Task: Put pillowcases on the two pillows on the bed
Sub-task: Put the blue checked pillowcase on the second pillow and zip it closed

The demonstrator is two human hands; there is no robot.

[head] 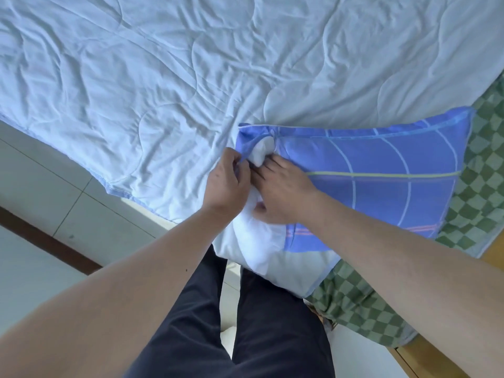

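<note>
At the bed's near edge we are pinching the limp, light pillowcase [381, 170] hem with our left hand [226, 184] while our right hand [281, 195], fingers curled, is stuffing the soft, squashy pillow [253, 241] corner inside.

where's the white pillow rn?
Head view, centre-right: white pillow lies at the bed's near edge, mostly inside the blue pillowcase, its near end still bare under both hands, green checkered sheet beneath.
</note>
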